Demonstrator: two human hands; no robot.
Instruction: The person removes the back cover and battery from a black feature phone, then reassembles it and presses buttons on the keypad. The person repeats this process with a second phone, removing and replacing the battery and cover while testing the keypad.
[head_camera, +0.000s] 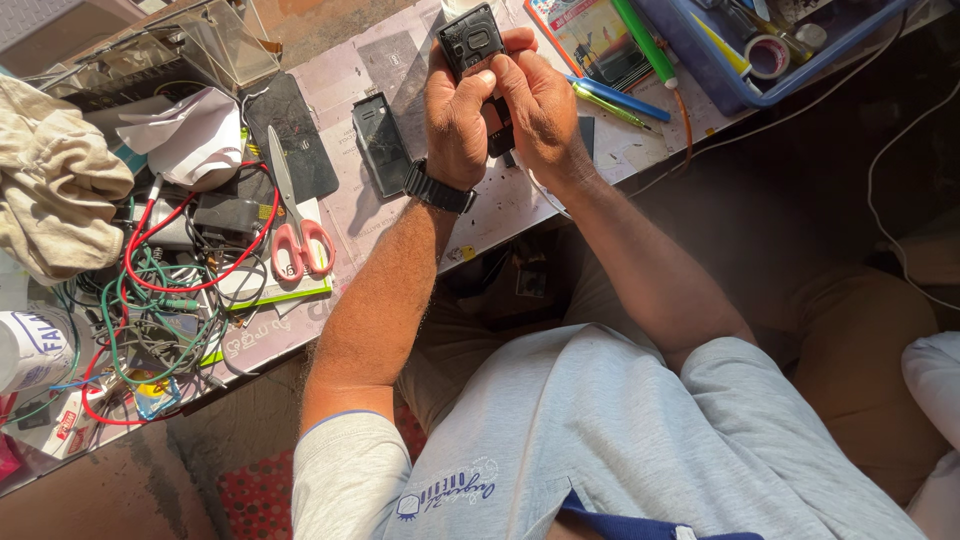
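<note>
One cloth (50, 180) far left. One wire tangle (160, 290), red and green. One pair of scissors (290, 215), red handles. One black cover (380, 145) flat on table (500, 205). Left hand (455, 115) and right hand (535, 105), both gripping one black phone (472, 42) above table, centre. One blue tray (740, 50) far right, one tape roll (767, 56) inside.

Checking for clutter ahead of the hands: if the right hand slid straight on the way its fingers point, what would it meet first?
The right hand points up-left, so it would likely first meet the black phone it grips with the left hand; depth beyond is unclear.
</note>
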